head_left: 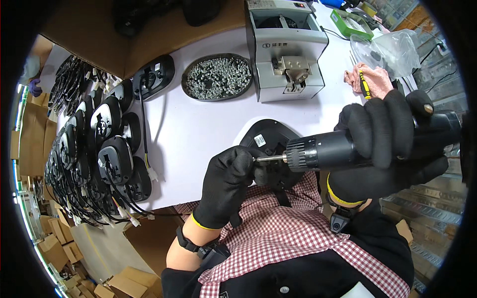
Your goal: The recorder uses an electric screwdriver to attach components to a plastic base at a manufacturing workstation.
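My right hand [385,131], in a black glove with one bare fingertip, is wrapped around a black electric screwdriver [328,150] held level, its bit [271,158] pointing left. At the bit's tip my gloved left hand [226,179] is closed in a pinch; whatever small thing it grips is hidden by the fingers. Below both hands, a black rounded housing [256,130] with a white label lies at the table's near edge, partly covered by the hands and tool. Beyond it stands a dark oval tray [188,92] full of small silvery screws [218,77].
A grey-white machine [290,49] with a metal head stands at the back. Many similar housings [115,159] with cables are stacked at left, beside an open carton [94,30]. A pink cloth [380,82], yellow-black pen-like tool [364,84], plastic bag [397,52] and green box [352,25] lie right.
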Tool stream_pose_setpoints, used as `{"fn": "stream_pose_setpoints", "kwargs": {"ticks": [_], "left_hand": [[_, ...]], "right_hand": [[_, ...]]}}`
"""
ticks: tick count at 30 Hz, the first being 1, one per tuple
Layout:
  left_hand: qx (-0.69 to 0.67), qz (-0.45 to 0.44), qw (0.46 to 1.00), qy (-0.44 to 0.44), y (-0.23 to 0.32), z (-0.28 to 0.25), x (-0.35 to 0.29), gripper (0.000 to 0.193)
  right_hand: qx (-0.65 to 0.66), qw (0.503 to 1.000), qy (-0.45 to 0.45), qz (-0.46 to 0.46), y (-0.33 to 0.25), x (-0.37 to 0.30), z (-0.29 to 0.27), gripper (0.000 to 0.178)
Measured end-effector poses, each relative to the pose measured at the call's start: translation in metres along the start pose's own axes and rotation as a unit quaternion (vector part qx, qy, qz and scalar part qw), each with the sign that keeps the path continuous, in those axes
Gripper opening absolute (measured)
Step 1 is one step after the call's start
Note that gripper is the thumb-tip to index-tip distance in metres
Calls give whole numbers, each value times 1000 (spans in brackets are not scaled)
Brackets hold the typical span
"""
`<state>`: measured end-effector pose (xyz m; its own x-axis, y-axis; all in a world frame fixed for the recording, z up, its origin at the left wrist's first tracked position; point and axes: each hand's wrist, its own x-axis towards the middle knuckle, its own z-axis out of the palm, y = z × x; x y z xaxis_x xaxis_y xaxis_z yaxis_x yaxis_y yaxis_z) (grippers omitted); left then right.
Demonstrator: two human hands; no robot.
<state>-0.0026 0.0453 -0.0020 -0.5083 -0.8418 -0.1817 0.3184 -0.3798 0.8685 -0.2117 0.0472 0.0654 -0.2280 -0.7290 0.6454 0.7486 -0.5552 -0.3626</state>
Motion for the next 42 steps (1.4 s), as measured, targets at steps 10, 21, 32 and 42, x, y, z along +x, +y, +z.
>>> {"fn": "stream_pose_setpoints", "kwargs": {"ticks": [10,21,32,42], "left_hand": [[39,82,994,56,3,15,-3,27],[428,269,860,67,0,0,3,68],[565,278,763,146,-40,-18,9,40],[536,249,796,129,-42,-21,12,33]], "right_hand": [[-49,997,30,-51,0,-12,6,60],[-8,999,35,3,6,-10,-9,60],[-104,976,-61,182,21,-4,-25,62],[-100,962,-97,234,28,1,-30,65]]}}
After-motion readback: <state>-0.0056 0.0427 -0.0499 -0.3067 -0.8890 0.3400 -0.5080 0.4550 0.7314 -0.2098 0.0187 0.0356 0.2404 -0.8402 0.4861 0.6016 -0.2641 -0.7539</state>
